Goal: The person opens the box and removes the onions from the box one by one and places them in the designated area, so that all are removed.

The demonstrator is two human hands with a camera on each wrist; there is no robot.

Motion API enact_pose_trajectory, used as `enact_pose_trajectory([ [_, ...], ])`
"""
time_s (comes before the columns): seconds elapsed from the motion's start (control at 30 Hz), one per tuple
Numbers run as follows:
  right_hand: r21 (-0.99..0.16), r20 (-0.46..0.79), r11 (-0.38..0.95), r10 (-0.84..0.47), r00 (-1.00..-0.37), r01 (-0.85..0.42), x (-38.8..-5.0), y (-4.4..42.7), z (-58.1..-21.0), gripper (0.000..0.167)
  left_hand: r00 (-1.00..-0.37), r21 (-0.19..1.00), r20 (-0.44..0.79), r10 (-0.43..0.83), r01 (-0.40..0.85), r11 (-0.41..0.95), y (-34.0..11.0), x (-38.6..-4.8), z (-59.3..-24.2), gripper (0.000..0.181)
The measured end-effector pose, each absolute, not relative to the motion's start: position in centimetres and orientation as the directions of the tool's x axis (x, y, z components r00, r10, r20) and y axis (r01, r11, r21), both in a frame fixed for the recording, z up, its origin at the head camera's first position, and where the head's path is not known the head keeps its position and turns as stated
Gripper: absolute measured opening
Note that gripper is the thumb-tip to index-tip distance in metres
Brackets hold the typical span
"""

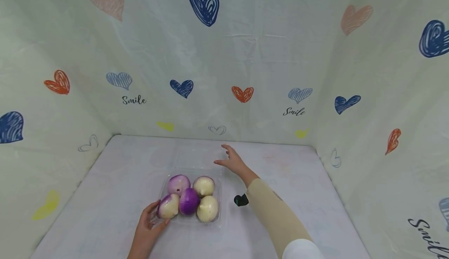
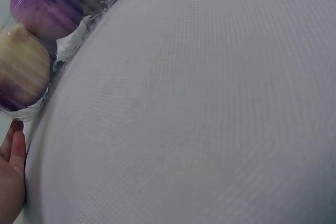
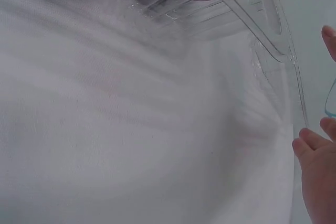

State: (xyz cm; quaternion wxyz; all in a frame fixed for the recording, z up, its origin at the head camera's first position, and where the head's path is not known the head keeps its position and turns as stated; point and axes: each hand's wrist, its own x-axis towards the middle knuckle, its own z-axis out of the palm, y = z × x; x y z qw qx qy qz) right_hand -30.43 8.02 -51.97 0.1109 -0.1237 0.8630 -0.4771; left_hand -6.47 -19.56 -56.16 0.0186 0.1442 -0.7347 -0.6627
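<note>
Nearest of all, in comes the left hand (image 1: 149,224), gripping the near left corner of a clear, rectangular, thin plastic container (image 1: 189,221), thumb along the near side and fingers round the left wall. And the filling side looks done: five round, smooth-skinned purple-and-white turnips, as they appear to be, sit snugly inside.

Count them: a two-tone cream-and-violet one (image 1: 168,206) near left, a glossy deep-purple one (image 1: 189,201) in the middle, a plump cream one (image 1: 207,209) near right, a paler mauve one (image 1: 179,185) far left, and a cream one with a purple blush (image 1: 204,186) far right. The container stands on the white worktop (image 1: 115,196), whose covering shows a fine woven grain in the left wrist view. Its plastic is ribbed and full of glints.

Over on the right, a beige sleeve (image 1: 277,212) stretches out, and past it the right hand (image 1: 233,161) is open, thumb and forefinger spread, holding nothing that shows. It is right beside the clear plastic lid (image 1: 196,157), laid back on the far side; contact, I cannot tell. So closing is what seems left: the lid is not over the turnips. Beyond hangs a pale, softly creased curtain (image 1: 259,48) with scribbled hearts.
</note>
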Motion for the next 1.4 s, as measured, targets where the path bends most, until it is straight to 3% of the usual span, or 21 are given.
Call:
enact_pose_trajectory([
  [0.23,-0.847,-0.065,0.521,-0.304,-0.95,-0.109,-30.1,8.7,-51.9,0.078,-0.96,0.984,-0.167,-0.224,-0.178,0.031,-19.4,-6.5,-56.1,0.077],
  [0.67,-0.868,0.023,0.446,-0.405,-0.914,-0.219,-27.1,8.7,-49.6,0.071,-0.965,0.98,-0.15,-0.217,-0.174,0.098,-19.8,-6.4,-55.9,0.076],
  [0.9,-0.866,0.063,0.408,-0.486,-0.872,-0.29,-25.1,8.7,-48.9,0.064,-0.976,0.961,-0.148,-0.16,-0.18,0.212,-21.0,-6.5,-55.0,0.078],
  [1.4,-0.841,0.035,0.387,-0.657,-0.753,-0.377,-20.3,8.8,-49.1,0.059,-0.969,0.926,-0.228,-0.098,-0.247,0.285,-23.3,-7.6,-54.3,0.053],
])
